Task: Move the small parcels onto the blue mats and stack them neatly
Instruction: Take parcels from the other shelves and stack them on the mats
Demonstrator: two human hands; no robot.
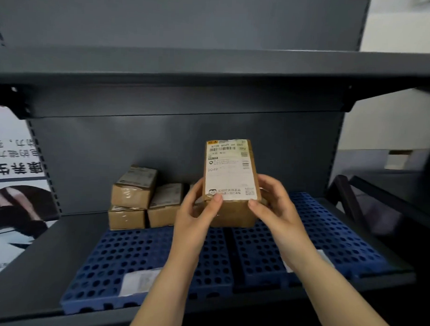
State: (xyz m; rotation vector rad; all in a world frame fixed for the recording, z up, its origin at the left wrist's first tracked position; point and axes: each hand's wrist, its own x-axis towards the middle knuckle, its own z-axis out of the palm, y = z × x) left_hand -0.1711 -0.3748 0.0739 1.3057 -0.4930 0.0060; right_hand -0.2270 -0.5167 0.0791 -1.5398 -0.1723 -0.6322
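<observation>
Brown cardboard parcel with a white shipping label (230, 183) is gripped by both hands, left hand (199, 211) and right hand (275, 206) curled round its near corners, above the blue perforated plastic mats (113, 257) on the dark grey metal shelf (35, 254). Three more small taped cardboard boxes (134, 196) sit stacked at the back left.

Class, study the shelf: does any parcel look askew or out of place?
Yes. The top parcel of the left stack sits twisted and tilted on the parcel below, its edges not lined up. Nothing looks spilled or torn.
</observation>
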